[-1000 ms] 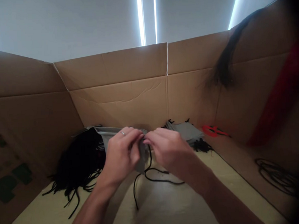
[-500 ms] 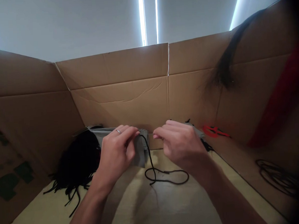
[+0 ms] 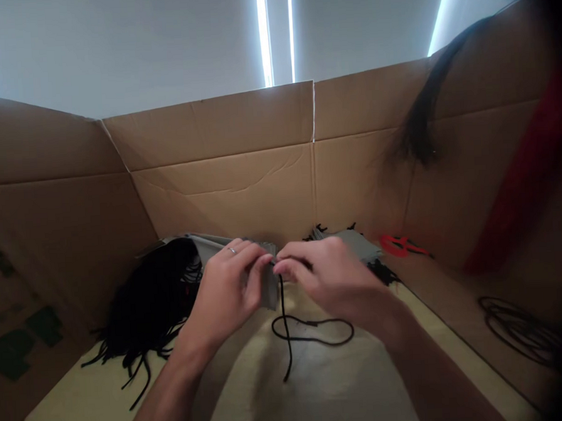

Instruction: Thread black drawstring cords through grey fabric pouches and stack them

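Observation:
My left hand, a ring on one finger, is closed in a pinch, its fingertips meeting those of my right hand. The right hand is pinching too. Between the fingertips shows the upper part of a black cord; the rest hangs down and lies in a loop on the pale yellow surface. The fingers hide exactly how the cord is held. Behind the left hand are thin grey pieces and a big bundle of black cords. A stack of grey pieces with black cords lies beyond the right hand.
Cardboard walls enclose the work surface. Red-handled cutters lie at the right, with a coil of dark cord nearer me. A tuft of black strands hangs at the upper right, beside a blurred red strip.
My hands have come together, closing the gap that a thin strand spanned. The right hand moved left to the cord. The cord's loose end now reaches further towards me.

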`<state>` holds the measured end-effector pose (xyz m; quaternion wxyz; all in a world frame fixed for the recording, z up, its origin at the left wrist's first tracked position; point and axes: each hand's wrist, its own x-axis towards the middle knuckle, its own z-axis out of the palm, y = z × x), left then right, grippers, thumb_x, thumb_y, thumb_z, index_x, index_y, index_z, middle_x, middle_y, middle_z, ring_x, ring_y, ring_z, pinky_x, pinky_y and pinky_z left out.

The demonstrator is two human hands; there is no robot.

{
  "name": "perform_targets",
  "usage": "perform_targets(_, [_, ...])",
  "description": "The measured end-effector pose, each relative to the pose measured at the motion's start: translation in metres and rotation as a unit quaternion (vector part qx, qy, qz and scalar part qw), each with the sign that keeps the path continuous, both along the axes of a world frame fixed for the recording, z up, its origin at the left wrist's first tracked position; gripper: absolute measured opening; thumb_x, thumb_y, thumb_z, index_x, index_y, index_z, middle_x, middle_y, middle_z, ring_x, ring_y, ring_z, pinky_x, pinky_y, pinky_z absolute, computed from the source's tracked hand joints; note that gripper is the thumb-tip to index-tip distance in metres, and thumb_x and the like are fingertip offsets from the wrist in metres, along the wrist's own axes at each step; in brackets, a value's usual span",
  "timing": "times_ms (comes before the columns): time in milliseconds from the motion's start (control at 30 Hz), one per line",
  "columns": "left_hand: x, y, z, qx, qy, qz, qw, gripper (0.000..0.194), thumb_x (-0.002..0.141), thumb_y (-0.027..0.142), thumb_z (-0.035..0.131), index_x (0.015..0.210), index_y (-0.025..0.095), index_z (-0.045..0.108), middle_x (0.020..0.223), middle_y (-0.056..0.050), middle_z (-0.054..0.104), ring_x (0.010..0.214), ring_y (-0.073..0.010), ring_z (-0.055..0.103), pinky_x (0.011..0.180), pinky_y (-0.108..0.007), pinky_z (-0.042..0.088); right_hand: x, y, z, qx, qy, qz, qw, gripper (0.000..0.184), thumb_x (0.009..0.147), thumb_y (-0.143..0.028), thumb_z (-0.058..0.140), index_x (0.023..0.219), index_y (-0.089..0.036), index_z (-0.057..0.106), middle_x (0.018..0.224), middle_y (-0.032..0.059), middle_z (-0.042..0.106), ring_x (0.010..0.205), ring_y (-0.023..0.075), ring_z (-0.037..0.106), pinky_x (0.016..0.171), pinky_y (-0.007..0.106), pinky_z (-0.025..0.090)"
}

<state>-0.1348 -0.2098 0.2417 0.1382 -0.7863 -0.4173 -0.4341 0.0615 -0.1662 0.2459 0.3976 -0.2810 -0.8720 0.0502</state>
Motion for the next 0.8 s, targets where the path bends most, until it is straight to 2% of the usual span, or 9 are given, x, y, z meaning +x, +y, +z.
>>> perform_targets(100, [-0.004,-0.010,0.008,-0.069,-0.036,-0.105,0.991,0.036,0.099,0.022,0.068,0.064,0.020,0.060,0.063,0.000,0.059,0.063,-0.0150,0.053,0.062,-0.031,0.042,0.022,0.007,0.011,-0.033,0.106,0.007,0.994,0.031,0.108,-0.039,0.055,0.100,-0.021,0.079,0.088,0.0031,0.080,0.075,0.0167,0.070,0.065,0.028,0.047])
perform_targets(167, [-0.003,-0.017,0.010,-0.104,-0.040,-0.189,0.976,0.042,0.096,0.018,0.072,0.058,0.020,0.055,0.056,0.002,0.053,0.060,-0.0141,0.048,0.062,-0.031,0.041,0.030,0.017,0.012,0.000,0.159,-0.040,0.986,0.031,0.102,-0.045,0.065,0.118,-0.020,0.075,0.111,0.0089,0.080,0.092,0.0221,0.073,0.072,0.032,0.052])
perform_targets(233, [0.000,-0.022,0.009,-0.138,-0.040,-0.242,0.960,0.046,0.094,0.014,0.074,0.056,0.020,0.048,0.055,0.003,0.049,0.060,-0.0143,0.047,0.062,-0.031,0.041,0.029,0.027,0.007,-0.025,0.181,-0.026,0.983,0.043,0.096,-0.042,0.073,0.133,-0.020,0.068,0.128,0.0127,0.075,0.108,0.0262,0.072,0.081,0.037,0.056])
perform_targets(367, [0.007,-0.021,0.005,-0.201,-0.053,-0.273,0.939,0.055,0.090,0.013,0.078,0.054,0.019,0.036,0.056,0.004,0.045,0.059,-0.0139,0.046,0.060,-0.031,0.040,0.018,0.038,0.000,-0.161,0.231,0.097,0.955,0.028,0.092,-0.030,0.074,0.117,-0.017,0.070,0.109,0.0110,0.079,0.101,0.0229,0.074,0.087,0.038,0.058])
perform_targets(467, [0.008,-0.014,0.001,-0.168,-0.118,-0.238,0.949,0.040,0.090,0.018,0.080,0.062,0.021,0.051,0.066,0.002,0.057,0.068,-0.0157,0.055,0.067,-0.031,0.048,0.012,0.033,0.001,-0.176,0.274,0.111,0.939,0.021,0.087,-0.030,0.078,0.101,-0.017,0.070,0.095,0.0071,0.077,0.087,0.0201,0.072,0.081,0.036,0.057])
perform_targets(533, [0.008,-0.008,-0.002,-0.112,-0.173,-0.175,0.963,0.013,0.091,0.022,0.080,0.089,0.023,0.068,0.093,-0.004,0.070,0.090,-0.0199,0.065,0.076,-0.032,0.055,0.009,0.025,0.003,-0.154,0.282,0.094,0.942,0.019,0.085,-0.029,0.080,0.097,-0.018,0.069,0.092,0.0047,0.076,0.085,0.0189,0.070,0.077,0.033,0.055])
perform_targets(633, [0.008,-0.002,-0.006,-0.065,-0.159,-0.100,0.980,0.029,0.098,0.024,0.071,0.127,0.025,0.066,0.122,-0.009,0.071,0.111,-0.0222,0.066,0.087,-0.034,0.057,0.004,0.012,0.004,-0.111,0.248,0.072,0.960,0.009,0.089,-0.024,0.077,0.094,-0.020,0.071,0.089,0.0008,0.075,0.083,0.0161,0.068,0.075,0.029,0.053])
perform_targets(733, [0.006,0.000,-0.006,-0.021,-0.096,-0.060,0.993,0.014,0.102,0.017,0.062,0.112,0.021,0.072,0.101,-0.006,0.075,0.093,-0.0190,0.068,0.084,-0.032,0.054,-0.001,0.003,0.002,-0.072,0.209,0.070,0.973,0.002,0.093,-0.022,0.072,0.095,-0.021,0.073,0.091,-0.0009,0.075,0.084,0.0142,0.069,0.075,0.027,0.052])
perform_targets(800, [0.005,-0.001,-0.006,0.004,-0.081,-0.031,0.996,0.015,0.101,0.013,0.061,0.101,0.019,0.075,0.091,-0.004,0.075,0.086,-0.0178,0.067,0.078,-0.030,0.052,-0.004,0.002,0.001,-0.053,0.208,0.068,0.974,0.004,0.094,-0.024,0.072,0.095,-0.022,0.074,0.092,-0.0013,0.076,0.085,0.0134,0.069,0.075,0.026,0.052])
